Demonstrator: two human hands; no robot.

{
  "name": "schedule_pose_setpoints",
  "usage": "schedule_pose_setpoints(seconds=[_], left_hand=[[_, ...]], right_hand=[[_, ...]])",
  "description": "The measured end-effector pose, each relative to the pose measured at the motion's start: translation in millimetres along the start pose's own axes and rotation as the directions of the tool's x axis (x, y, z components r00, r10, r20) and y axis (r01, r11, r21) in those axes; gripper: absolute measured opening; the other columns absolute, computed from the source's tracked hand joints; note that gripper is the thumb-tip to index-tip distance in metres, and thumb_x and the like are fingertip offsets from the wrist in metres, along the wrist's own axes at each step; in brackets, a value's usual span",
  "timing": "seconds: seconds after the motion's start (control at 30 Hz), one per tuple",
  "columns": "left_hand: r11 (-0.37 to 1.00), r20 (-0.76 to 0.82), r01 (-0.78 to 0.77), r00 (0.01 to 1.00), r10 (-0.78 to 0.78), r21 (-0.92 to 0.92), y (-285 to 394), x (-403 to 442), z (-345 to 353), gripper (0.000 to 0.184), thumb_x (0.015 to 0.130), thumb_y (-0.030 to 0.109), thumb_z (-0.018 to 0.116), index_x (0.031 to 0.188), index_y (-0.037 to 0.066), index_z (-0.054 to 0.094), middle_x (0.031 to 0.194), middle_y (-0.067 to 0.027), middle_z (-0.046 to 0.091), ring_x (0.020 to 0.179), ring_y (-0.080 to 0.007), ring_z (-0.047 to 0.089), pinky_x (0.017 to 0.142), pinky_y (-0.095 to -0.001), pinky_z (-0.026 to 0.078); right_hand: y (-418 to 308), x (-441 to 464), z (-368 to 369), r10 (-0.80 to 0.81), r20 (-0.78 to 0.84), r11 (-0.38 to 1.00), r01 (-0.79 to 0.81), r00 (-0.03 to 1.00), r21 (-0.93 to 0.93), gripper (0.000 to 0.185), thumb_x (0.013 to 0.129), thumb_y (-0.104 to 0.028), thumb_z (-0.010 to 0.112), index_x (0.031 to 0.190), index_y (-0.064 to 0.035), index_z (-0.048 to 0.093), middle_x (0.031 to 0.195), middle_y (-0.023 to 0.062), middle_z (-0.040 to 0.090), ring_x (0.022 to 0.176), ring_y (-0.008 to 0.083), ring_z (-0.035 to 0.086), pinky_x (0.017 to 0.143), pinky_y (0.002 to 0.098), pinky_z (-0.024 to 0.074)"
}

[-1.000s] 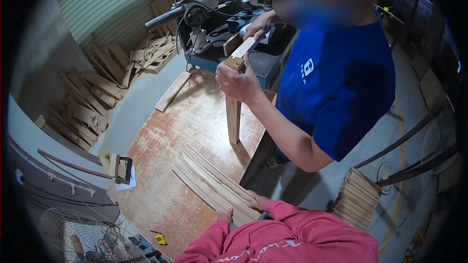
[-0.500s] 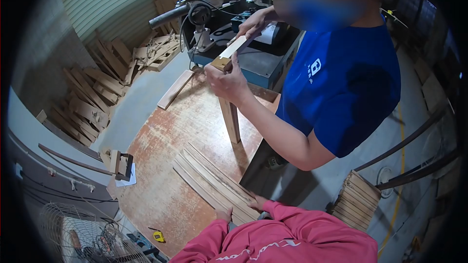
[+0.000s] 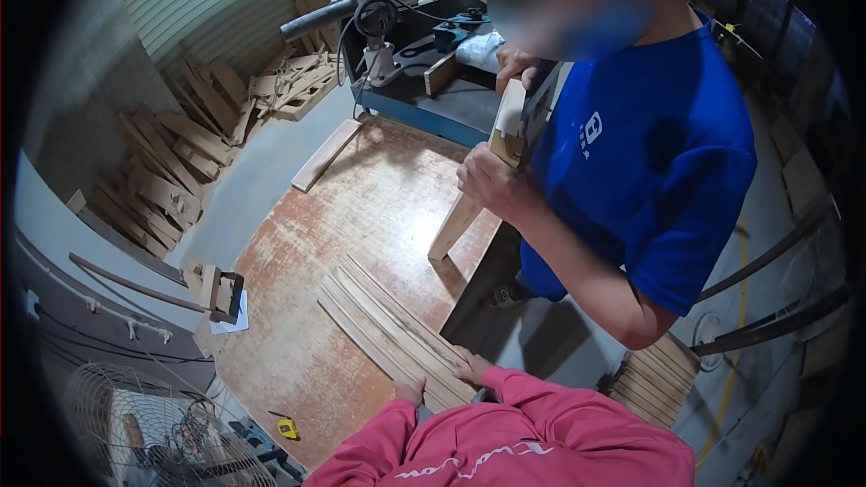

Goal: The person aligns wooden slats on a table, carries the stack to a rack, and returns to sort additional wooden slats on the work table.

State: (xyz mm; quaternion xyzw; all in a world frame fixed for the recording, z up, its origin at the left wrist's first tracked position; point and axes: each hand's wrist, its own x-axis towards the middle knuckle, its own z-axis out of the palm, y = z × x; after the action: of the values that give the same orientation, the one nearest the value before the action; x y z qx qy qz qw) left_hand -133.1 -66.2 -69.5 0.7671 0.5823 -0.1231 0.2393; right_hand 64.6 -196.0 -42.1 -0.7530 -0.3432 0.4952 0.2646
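Several long, slightly curved wooden strips (image 3: 388, 329) lie side by side on the worn wooden table (image 3: 271, 352). At their near end, my left hand (image 3: 410, 390) is closed against the left edge of the bundle. My right hand (image 3: 471, 365) grips the right edge, its fingers bent over the outer strip. Both pink sleeves reach in from below. Across the table, a co-worker in a blue shirt (image 3: 667, 153) holds a jointed wooden frame piece (image 3: 458, 216), one end of it resting on the table.
A flat board (image 3: 327, 155) lies at the table's far edge. A yellow tape measure (image 3: 288, 428) sits near the left side. Behind is a machine bench (image 3: 424, 117). Stacked slats (image 3: 657, 381) stand at the right, a wire-mesh fan guard (image 3: 149, 424) at lower left.
The co-worker has shifted right and turned, tilting the frame piece so its upper end moved right. My hands and the strips have hardly moved.
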Motion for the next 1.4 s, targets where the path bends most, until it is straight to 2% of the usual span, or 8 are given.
schedule_pose_setpoints(seconds=[0.53, 0.73, 0.77, 0.83, 0.93, 1.03, 1.17, 1.4], left_hand=[[0.997, 0.207, 0.082, 0.975, -0.079, -0.007, 28, -22, -50, 0.102, 0.076, 0.068, 0.04, 0.121, -0.022, 0.025, 0.118, -0.037, 0.041, 0.111, -0.0459, 0.042, 0.099, -0.0411, 0.028], [0.996, 0.201, 0.072, 0.978, -0.061, -0.047, 27, -23, -49, 0.102, 0.076, 0.068, 0.039, 0.121, -0.023, 0.022, 0.118, -0.0374, 0.041, 0.111, -0.0455, 0.042, 0.099, -0.041, 0.027], [0.998, 0.178, 0.06, 0.982, -0.055, -0.025, 26, -22, -47, 0.102, 0.077, 0.067, 0.039, 0.121, -0.023, 0.022, 0.117, -0.0376, 0.041, 0.111, -0.0453, 0.042, 0.099, -0.041, 0.027], [0.999, 0.133, 0.04, 0.99, -0.042, 0.019, 23, -19, -40, 0.102, 0.077, 0.067, 0.039, 0.12, -0.024, 0.023, 0.117, -0.0381, 0.041, 0.111, -0.0448, 0.042, 0.1, -0.0409, 0.026], [0.999, 0.144, 0.04, 0.989, -0.042, 0.019, 14, -9, -28, 0.095, 0.078, 0.064, 0.042, 0.122, -0.019, 0.027, 0.118, -0.0335, 0.043, 0.109, -0.0419, 0.044, 0.094, -0.0397, 0.035], [0.843, 0.195, -0.142, 0.94, 0.279, -0.519, 6, -8, -29, 0.048, 0.081, 0.039, 0.056, 0.103, -0.004, 0.055, 0.092, -0.0215, 0.06, 0.08, -0.0326, 0.057, 0.068, -0.0355, 0.048], [0.945, 0.128, -0.002, 0.991, 0.046, -0.327, 21, -25, -41, 0.064, 0.076, 0.047, 0.057, 0.091, -0.015, 0.054, 0.091, -0.0275, 0.059, 0.085, -0.0384, 0.058, 0.073, -0.0409, 0.046], [0.889, -0.022, 0.004, 1.0, -0.016, -0.458, 5, -19, -10, 0.086, 0.072, 0.054, 0.061, 0.111, -0.018, 0.034, 0.101, -0.0347, 0.05, 0.091, -0.0442, 0.053, 0.079, -0.0411, 0.044]], right_hand=[[3, 1, 3, -0.007, -0.004, 1.0, 0.007, 1.0, 0.007, 0.075, 0.08, -0.039, 0.056, 0.139, -0.0278, 0.013, 0.111, 0.0217, 0.048, 0.096, 0.0391, 0.052, 0.083, 0.0421, 0.0398], [41, 31, 24, -0.479, -0.182, 0.845, 0.507, 0.859, 0.169, 0.073, 0.079, -0.035, 0.058, 0.138, -0.0225, 0.017, 0.11, 0.0225, 0.05, 0.095, 0.0396, 0.052, 0.082, 0.0414, 0.0407], [18, 17, 11, -0.479, -0.182, 0.845, 0.507, 0.859, 0.169, 0.073, 0.079, -0.035, 0.058, 0.138, -0.0225, 0.017, 0.11, 0.0225, 0.05, 0.095, 0.0396, 0.052, 0.082, 0.0414, 0.0407], [-27, -11, -16, 0.094, 0.12, 0.995, -0.092, 0.988, -0.023, 0.075, 0.078, -0.031, 0.06, 0.138, -0.0211, 0.016, 0.11, 0.022, 0.051, 0.096, 0.0373, 0.053, 0.082, 0.0391, 0.0415], [-19, -6, -12, -0.009, 0.031, 1.0, 0.008, 0.999, 0.008, 0.075, 0.077, -0.03, 0.06, 0.138, -0.0201, 0.017, 0.112, 0.0218, 0.051, 0.097, 0.036, 0.053, 0.082, 0.038, 0.0414], [3, 2, 0, -0.135, -0.053, 0.99, 0.136, 0.989, 0.026, 0.075, 0.077, -0.028, 0.061, 0.138, -0.0182, 0.018, 0.115, 0.0221, 0.05, 0.099, 0.0349, 0.052, 0.083, 0.037, 0.0411], [36, 25, 27, -0.371, -0.237, 0.909, 0.404, 0.898, 0.107, 0.081, 0.072, -0.024, 0.065, 0.136, -0.0033, 0.02, 0.116, 0.0254, 0.048, 0.098, 0.0375, 0.051, 0.087, 0.037, 0.0399], [-13, -17, 1, -0.13, -0.327, 0.991, 0.128, 0.936, -0.027, 0.064, 0.071, -0.025, 0.063, 0.124, 0.0008, 0.038, 0.112, 0.0232, 0.049, 0.103, 0.0362, 0.045, 0.088, 0.0379, 0.0373]])
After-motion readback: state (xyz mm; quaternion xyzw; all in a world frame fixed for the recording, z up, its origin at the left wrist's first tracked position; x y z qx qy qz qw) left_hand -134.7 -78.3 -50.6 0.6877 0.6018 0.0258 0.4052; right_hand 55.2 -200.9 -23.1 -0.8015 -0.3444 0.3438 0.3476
